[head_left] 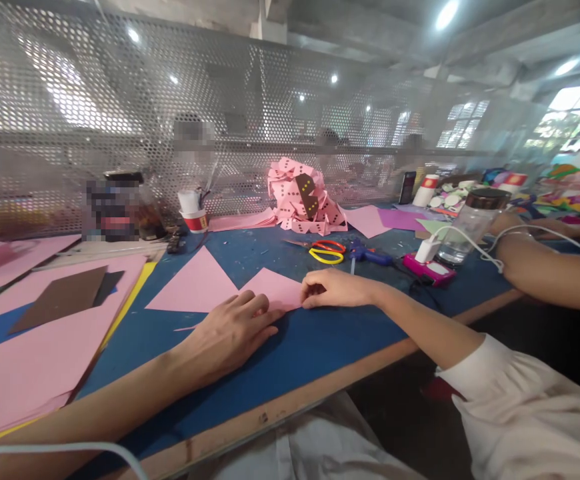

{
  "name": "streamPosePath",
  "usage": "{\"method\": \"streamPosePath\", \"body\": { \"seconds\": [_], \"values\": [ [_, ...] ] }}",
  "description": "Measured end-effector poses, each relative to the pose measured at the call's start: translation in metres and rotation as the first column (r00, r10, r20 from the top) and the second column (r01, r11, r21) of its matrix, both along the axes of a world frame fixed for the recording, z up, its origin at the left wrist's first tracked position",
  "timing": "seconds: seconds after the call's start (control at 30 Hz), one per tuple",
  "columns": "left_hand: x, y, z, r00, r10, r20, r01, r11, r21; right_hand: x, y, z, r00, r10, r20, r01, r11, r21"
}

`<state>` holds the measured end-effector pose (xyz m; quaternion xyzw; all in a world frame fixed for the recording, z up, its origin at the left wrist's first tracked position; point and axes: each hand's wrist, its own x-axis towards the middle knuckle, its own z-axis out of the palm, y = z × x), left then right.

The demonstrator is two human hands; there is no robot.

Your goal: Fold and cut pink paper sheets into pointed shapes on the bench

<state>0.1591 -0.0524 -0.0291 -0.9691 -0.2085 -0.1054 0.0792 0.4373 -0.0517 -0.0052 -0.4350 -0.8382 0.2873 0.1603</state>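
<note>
A folded sheet of pink paper [273, 287] lies on the blue tabletop in front of me. My left hand [237, 327] rests on its lower left edge, index finger stretched along the paper and thumb apart below; the other fingers are bent. At the right corner, my right hand [340, 288] pinches the same sheet between thumb and curled fingers. Beside it on the left is a pink paper triangle [195, 283], its lower right part near my left hand. A thin pink strip [185, 329] shows by my left wrist.
Scissors [327, 251] and a blue glue gun [370, 255] lie beyond my right hand. Farther back stands a pink folded-paper model [295, 197]. Stacked sheets [35, 360] cover the left. A glass jar [475, 223] and another person's arm [545, 263] are at right.
</note>
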Motion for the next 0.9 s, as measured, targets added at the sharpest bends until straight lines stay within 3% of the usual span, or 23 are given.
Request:
{"method": "streamPosePath", "body": {
  "seconds": [0.9],
  "values": [
    [0.0014, 0.0021, -0.0004, 1.000, 0.007, 0.019, -0.007, 1.000, -0.016, -0.0056, -0.0039, -0.0058, 0.992, -0.123, 0.018, 0.122, 0.991, 0.056]
  ]
}}
